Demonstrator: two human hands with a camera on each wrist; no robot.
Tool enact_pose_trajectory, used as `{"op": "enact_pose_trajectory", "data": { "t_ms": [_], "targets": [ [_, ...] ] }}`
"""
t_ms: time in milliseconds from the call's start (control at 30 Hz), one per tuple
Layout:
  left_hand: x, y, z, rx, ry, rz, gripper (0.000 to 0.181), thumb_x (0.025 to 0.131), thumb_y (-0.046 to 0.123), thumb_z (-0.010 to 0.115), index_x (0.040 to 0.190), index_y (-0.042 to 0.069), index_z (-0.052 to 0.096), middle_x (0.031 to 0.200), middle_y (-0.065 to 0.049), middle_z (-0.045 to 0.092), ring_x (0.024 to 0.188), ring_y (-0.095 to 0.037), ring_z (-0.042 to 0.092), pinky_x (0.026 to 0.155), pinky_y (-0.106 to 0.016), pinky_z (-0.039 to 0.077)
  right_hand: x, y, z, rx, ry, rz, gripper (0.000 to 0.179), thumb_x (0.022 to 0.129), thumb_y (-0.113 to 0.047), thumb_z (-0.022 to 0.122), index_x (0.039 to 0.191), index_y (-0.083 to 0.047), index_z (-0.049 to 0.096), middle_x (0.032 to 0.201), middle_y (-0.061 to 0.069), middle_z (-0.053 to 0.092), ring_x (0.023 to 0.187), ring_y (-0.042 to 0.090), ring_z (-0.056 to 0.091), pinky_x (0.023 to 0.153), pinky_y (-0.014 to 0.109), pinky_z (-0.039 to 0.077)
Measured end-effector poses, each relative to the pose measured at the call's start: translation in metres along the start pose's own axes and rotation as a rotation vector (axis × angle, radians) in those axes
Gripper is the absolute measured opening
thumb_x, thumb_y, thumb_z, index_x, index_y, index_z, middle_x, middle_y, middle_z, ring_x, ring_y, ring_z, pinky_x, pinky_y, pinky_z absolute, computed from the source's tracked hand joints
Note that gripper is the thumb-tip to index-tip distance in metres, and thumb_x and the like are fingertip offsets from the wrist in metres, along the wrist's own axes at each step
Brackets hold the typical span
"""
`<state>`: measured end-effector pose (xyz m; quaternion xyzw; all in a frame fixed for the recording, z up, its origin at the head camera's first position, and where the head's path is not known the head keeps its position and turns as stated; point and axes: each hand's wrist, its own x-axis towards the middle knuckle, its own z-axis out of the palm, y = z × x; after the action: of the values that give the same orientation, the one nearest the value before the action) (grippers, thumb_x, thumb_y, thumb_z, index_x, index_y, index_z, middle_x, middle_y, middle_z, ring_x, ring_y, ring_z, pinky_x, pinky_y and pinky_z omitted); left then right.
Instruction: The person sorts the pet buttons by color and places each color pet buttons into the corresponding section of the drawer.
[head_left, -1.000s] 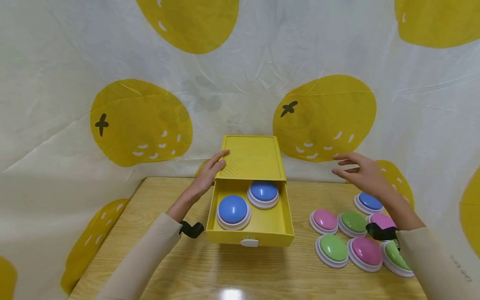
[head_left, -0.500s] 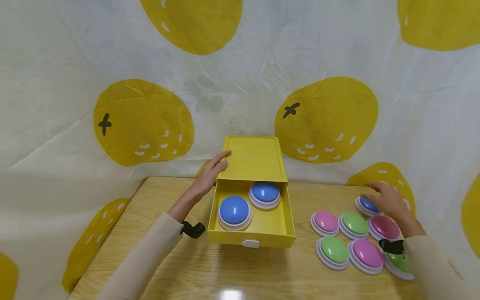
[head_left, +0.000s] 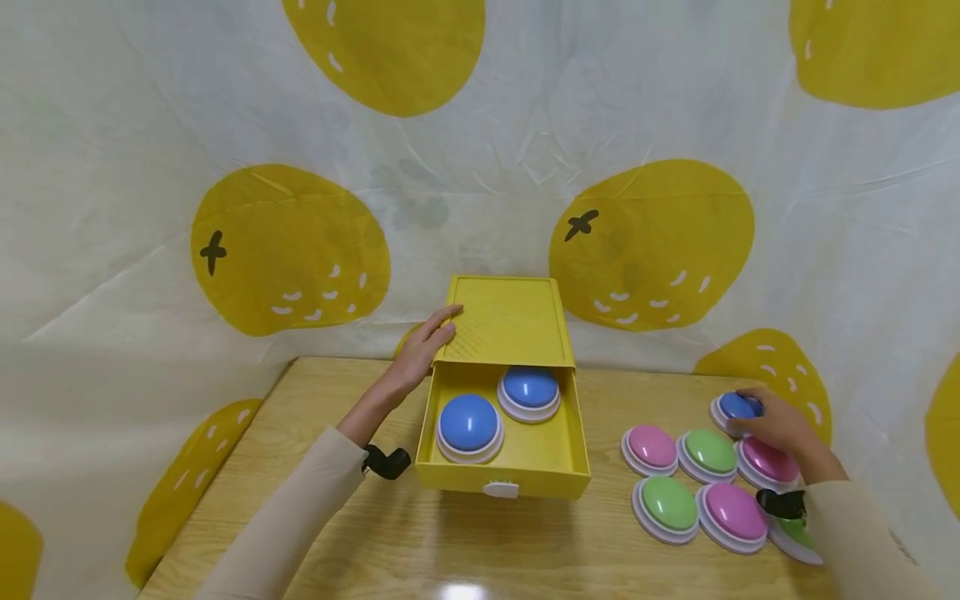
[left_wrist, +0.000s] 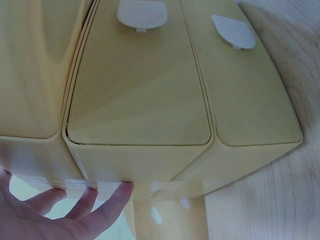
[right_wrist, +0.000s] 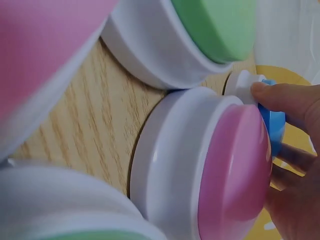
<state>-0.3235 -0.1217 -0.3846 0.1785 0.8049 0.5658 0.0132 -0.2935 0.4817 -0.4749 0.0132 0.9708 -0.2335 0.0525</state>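
Note:
My left hand rests with extended fingers on the upper left edge of a yellow drawer unit. In the left wrist view, fingertips of the left hand touch the unit near its drawer fronts. Its top drawer is pulled out, with a blue push button at the front left and another blue push button at the back right. At far right, my right hand holds a third blue push button by its sides. Thumb and fingers of the right hand lie around this blue button.
Beside the right hand are a dark pink button, a green button and a pink button. Nearer stand a light green button, a magenta button and a partly hidden green button. A patterned cloth hangs behind the table.
My right hand has moved right and down from above the table to the far-right blue button and taken hold of it. My left hand stays on the drawer unit.

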Motion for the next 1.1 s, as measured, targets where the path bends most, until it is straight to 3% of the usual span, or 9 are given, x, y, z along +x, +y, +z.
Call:
{"op": "enact_pose_trajectory", "data": {
  "t_ms": [200,333,533,633,833,1100],
  "targets": [
    [-0.002,0.0,0.0,0.009,0.0,-0.008,0.047,0.11,0.051,0.041,0.155,0.042,0.042,0.165,0.002,0.038,0.147,-0.03,0.045,0.08,-0.042,0.054,0.002,-0.001,0.004,-0.003,0.019,0.003,0.087,0.091,-0.038,0.076,0.15,0.01,0.035,0.142,0.047,0.037,0.119,0.064,0.042,0.098,0.078,0.039],
    [-0.002,0.001,0.0,0.009,-0.001,-0.008,0.047,0.109,0.052,0.041,0.155,0.041,0.042,0.166,0.002,0.038,0.147,-0.031,0.045,0.087,-0.045,0.055,0.003,0.002,0.008,-0.034,0.036,-0.027,0.085,0.088,-0.032,0.08,0.149,0.009,0.039,0.142,0.047,0.038,0.119,0.065,0.042,0.098,0.079,0.037],
    [-0.001,0.002,0.0,0.011,-0.002,-0.003,0.047,0.11,0.051,0.041,0.156,0.041,0.042,0.165,0.002,0.039,0.145,-0.031,0.047,0.078,-0.04,0.052,0.006,0.003,0.009,-0.063,0.068,-0.038,0.08,0.086,-0.027,0.081,0.147,0.008,0.043,0.14,0.046,0.04,0.119,0.065,0.042,0.099,0.079,0.036],
    [-0.001,0.002,0.0,0.01,-0.004,-0.001,0.047,0.11,0.051,0.041,0.156,0.04,0.041,0.166,0.002,0.038,0.146,-0.031,0.046,0.08,-0.039,0.053,0.005,-0.002,0.005,-0.057,0.085,-0.077,0.078,0.086,-0.024,0.081,0.147,0.008,0.044,0.141,0.046,0.04,0.12,0.065,0.043,0.099,0.079,0.036],
    [-0.001,0.002,0.0,0.012,-0.001,0.003,0.049,0.11,0.053,0.04,0.157,0.04,0.041,0.166,0.001,0.038,0.147,-0.033,0.045,0.086,-0.045,0.055,0.006,-0.027,-0.011,-0.054,0.163,-0.194,0.075,0.085,-0.021,0.083,0.143,0.012,0.048,0.136,0.044,0.048,0.116,0.062,0.048,0.097,0.077,0.038],
    [-0.001,-0.001,0.0,-0.007,-0.004,-0.007,0.047,0.11,0.052,0.041,0.156,0.042,0.041,0.167,0.003,0.036,0.148,-0.031,0.044,0.095,-0.054,0.055,0.0,-0.086,-0.039,-0.103,0.272,-0.336,0.069,0.086,-0.023,0.083,0.143,0.005,0.054,0.13,0.04,0.056,0.112,0.058,0.051,0.091,0.076,0.044]
  ]
}}
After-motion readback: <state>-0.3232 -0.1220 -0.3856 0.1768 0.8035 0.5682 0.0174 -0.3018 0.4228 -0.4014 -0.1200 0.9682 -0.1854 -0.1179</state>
